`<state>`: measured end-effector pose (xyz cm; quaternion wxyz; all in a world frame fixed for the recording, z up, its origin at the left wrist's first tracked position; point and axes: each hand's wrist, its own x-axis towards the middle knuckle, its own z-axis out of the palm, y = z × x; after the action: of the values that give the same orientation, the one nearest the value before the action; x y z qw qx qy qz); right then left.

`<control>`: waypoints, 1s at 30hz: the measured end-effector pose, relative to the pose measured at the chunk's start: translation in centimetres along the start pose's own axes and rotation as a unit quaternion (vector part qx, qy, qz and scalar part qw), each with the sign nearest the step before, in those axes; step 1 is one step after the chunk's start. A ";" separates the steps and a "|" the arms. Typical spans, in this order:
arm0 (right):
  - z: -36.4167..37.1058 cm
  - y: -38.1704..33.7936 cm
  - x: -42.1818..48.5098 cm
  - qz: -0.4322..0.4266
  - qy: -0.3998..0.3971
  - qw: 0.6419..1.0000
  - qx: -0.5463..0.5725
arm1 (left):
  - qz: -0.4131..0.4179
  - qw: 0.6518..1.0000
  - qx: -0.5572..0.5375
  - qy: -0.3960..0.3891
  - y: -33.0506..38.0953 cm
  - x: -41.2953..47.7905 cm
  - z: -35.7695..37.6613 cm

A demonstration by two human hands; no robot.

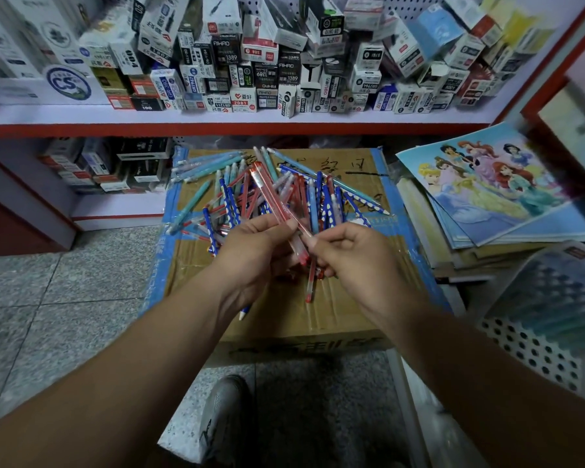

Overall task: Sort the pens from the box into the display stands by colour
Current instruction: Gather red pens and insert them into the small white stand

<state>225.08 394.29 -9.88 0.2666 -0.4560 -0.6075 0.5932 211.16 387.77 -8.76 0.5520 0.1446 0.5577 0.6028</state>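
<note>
Shoe: bottom centre, a grey shoe (223,410) is planted on the speckled floor (48,298), tucked up against the near side of the box.
Cardboard box: (284,319) mid-frame, closed and taped in blue, its top serving as the sorting surface.
Left hand: (254,251) dead centre, fingers curled round a bundle of red pens (274,197) that slants up and away toward the top of the frame.
Right hand: (355,258) just to the right and touching that bundle, thumb and fingertips pinching a red pen at its lower end; exactly how many pens it holds I cannot tell.
Pen pile: (321,197) just beyond the hands, spread across the box top. Reds, spotted dark blues and pale teal ones all criss-cross.
Step in hand: looks like the reds are being collected first, one more being fed into the bunch. It's early going, with plenty of reds left in the heap.
Next move: seat this pen square with the others, then pick out another red without dragging blues along. No display stand shows up anywhere in view, so the drop-off spot is unknown.
Posters: (487,184) right of the box, a stack of cartoon sheets.
Shelf: (217,118) across the top of the frame, red-edged, crammed with small pen cartons (250,62).
</note>
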 end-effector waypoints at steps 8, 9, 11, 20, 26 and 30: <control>2.0 0.2 -0.8 -0.014 -0.074 0.995 -0.061 | -0.023 0.998 -0.027 0.050 -0.2 -1.2 -2.4; 1.7 0.3 -0.6 -0.006 -0.069 0.994 -0.089 | -0.026 0.998 -0.025 0.054 -0.2 -1.4 -2.8; 0.8 1.0 0.1 0.004 -0.037 0.982 -0.184 | -0.029 0.997 -0.010 0.067 -0.2 -1.6 -3.7; 1.2 3.2 -0.7 0.034 -0.012 0.924 -0.382 | -0.037 0.997 0.023 0.060 -0.4 -2.0 -4.7; 0.7 3.1 -0.6 0.094 0.012 0.944 -0.316 | -0.041 0.997 0.046 0.049 -0.6 -2.3 -4.1; 0.0 2.8 -1.0 0.059 0.032 0.963 -0.262 | -0.047 0.996 0.062 0.033 -0.9 -2.4 -3.8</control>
<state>226.19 393.12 -12.34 0.1217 -0.5638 -0.7048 0.4131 209.41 383.64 -9.77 0.5512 0.1321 0.6181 0.5446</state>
